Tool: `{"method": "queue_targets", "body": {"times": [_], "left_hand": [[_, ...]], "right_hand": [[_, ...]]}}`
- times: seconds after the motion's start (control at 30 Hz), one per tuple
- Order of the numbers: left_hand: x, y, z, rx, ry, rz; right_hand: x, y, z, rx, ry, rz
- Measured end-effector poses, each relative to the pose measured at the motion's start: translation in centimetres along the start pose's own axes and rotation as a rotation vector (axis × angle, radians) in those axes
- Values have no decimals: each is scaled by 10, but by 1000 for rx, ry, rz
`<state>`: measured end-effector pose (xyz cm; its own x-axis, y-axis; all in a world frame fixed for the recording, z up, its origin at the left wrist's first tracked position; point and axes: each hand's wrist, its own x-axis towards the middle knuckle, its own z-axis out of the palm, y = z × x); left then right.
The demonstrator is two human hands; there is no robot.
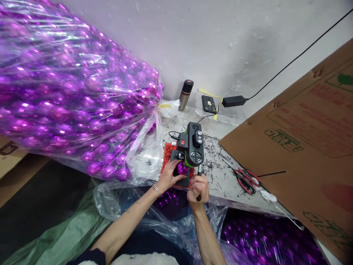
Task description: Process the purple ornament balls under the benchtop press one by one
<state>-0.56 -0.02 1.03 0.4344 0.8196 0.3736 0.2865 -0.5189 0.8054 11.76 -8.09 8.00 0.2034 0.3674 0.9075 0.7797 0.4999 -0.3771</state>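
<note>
A black machine (195, 143) with a red switch and green trim stands on a red mat (167, 151) on the table. Thumb and fingers of my left hand (169, 176) are closed round a shiny purple ball (182, 168) at the machine's lower left, above its dark base. My right hand (199, 188) is wrapped round a black-gripped lever (199, 173) just in front of the machine. The fingertips of my left hand partly cover the ball.
Large clear bag of purple balls (104, 106) at left. Behind stand a bottle (186, 95), a phone (209, 104) and a power adapter (234, 101). Red-handled scissors (245, 180) lie beside a cardboard box (303, 140) at right. More purple balls (264, 239) sit below the table's edge.
</note>
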Motion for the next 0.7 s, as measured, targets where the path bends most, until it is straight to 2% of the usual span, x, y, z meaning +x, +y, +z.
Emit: {"method": "queue_targets", "body": {"times": [0.1,0.2,0.3,0.37,0.43,0.5,0.57,0.63,0.7], "left_hand": [[-1,3,-2,-7,-25,3],[-15,10,-9,2,-60,14],[-32,15,-30,12,-99,32],[-30,13,-52,25,-74,0],[-7,4,-78,76,25,-74],[33,-10,-104,190,153,-150],[79,-24,-123,339,218,-271],[120,-34,-134,468,192,-393],[147,-39,-138,542,118,-476]], "right_hand": [[23,-14,-8,26,5,122],[52,-30,-15,41,-21,296],[65,-39,-16,68,-28,331],[62,-39,-15,71,-22,295],[54,-37,-12,62,-22,255],[47,-34,-11,52,-19,215],[43,-32,-10,47,-20,184],[42,-31,-10,48,-26,172],[43,-31,-10,50,-28,170]]}}
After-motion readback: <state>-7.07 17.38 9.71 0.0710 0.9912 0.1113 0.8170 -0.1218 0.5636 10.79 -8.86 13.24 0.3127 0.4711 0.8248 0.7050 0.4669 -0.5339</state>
